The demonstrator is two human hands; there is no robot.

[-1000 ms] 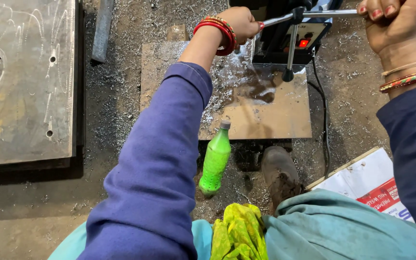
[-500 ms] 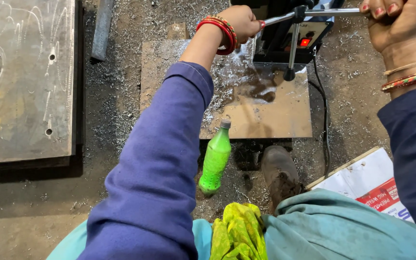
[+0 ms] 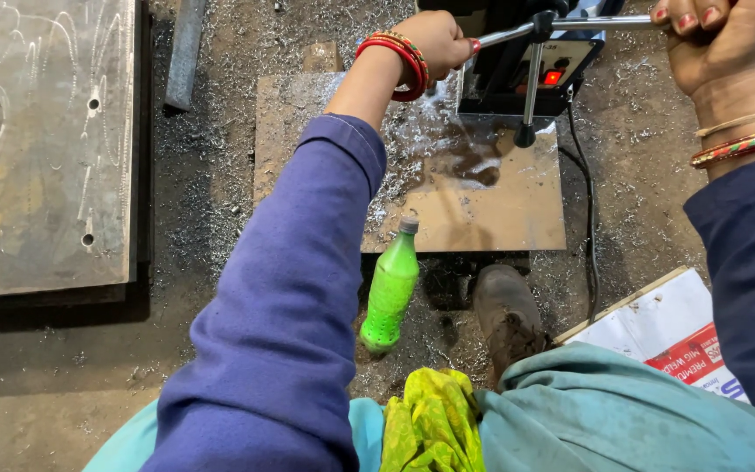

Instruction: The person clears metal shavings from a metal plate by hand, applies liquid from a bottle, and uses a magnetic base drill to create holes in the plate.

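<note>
left hand [image 3: 434, 44], right hand [image 3: 723, 39], gripping drill handle [image 3: 570, 24]

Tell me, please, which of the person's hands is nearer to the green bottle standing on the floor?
Left. The left hand grips a drill handle up beyond the green bottle, roughly above it in the picture. The right hand grips another handle far off toward the top right corner.

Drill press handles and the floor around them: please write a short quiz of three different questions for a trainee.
1. True or false: the left hand and the right hand each grip a metal feed handle of the drill press.
2. Which colour is the plastic bottle? A red, B green, C blue.
3. Fill in: the bottle lies just below the edge of the metal ___.

Key: 1 true; 2 B; 3 plate.
</note>
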